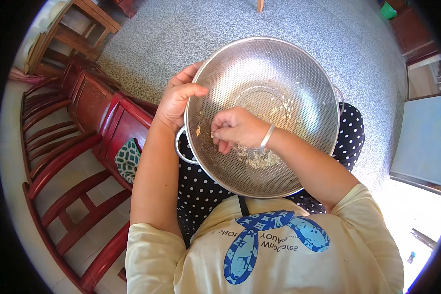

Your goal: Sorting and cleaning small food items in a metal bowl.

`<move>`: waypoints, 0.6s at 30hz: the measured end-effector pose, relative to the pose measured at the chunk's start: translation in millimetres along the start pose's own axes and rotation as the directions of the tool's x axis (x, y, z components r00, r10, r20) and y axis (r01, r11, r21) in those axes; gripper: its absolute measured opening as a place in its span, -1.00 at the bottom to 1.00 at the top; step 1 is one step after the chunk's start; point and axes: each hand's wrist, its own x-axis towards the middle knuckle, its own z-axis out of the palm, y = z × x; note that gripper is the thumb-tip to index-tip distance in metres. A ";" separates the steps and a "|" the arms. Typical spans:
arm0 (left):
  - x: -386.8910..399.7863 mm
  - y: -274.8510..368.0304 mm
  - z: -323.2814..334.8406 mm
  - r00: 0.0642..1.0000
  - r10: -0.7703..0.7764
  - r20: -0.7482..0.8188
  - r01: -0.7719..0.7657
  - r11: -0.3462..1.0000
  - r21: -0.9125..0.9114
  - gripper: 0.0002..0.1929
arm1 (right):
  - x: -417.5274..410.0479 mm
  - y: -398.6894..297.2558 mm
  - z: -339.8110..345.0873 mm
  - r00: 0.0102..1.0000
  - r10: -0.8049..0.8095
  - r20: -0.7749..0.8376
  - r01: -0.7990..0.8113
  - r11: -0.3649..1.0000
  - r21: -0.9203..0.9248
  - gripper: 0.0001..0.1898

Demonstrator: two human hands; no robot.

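A stainless-steel perforated colander [242, 77] rests tilted on my lap, over dark polka-dot trousers. My left hand [182, 95] grips its rim at the upper left, thumb on the inside and fingers behind. Inside the bowl is my right hand [231, 128], a silvery bangle on its wrist, thumb and fingers pinched around what looks like a small pale seed [212, 135]. A heap of pale seeds [262, 160] lies at the near side of the bowl, partly under my right wrist. Scattered seeds [286, 106] dot the right side, and a few orange-brown bits [198, 130] cling near the left wall.
To my left stands a red wooden bench [92, 143] with slatted back, a patterned green-and-white cloth [128, 160] on its seat. A wooden stool [73, 36] is beyond it. Speckled floor [176, 29] spreads ahead. A pale-blue panel [422, 139] and a bright doorway are on the right.
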 end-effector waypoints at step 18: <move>-3.5 2.3 3.2 1.000 -0.021 0.022 0.023 0.997 -0.075 -0.48 | -9.8 10.7 -39.8 0.958 -0.223 -0.181 0.125 0.891 -0.436 -0.94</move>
